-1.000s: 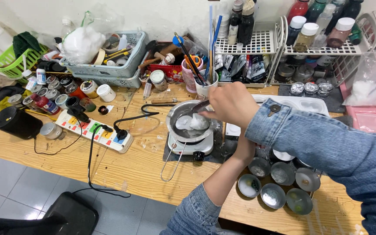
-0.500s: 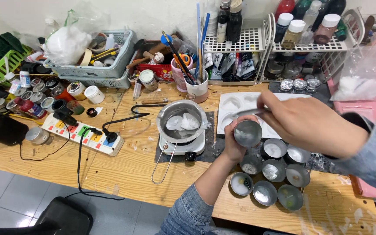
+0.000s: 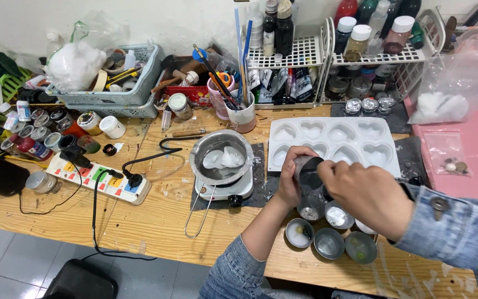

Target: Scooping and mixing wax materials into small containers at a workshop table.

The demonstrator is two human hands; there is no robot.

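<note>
Tin (image 3: 308, 171) lowered nearer tins; left hand (image 3: 290, 178), right hand (image 3: 369, 196) clasping.

A long wooden workbench (image 3: 156, 221) with a pale, scuffed top runs across the scene, its far edge set against a plain white wall (image 3: 156, 22). Near the left, grey floor tiles (image 3: 6, 260) show below the bench, and a dark stool seat (image 3: 81, 282) sits just under its edge. The light is even and soft
</note>
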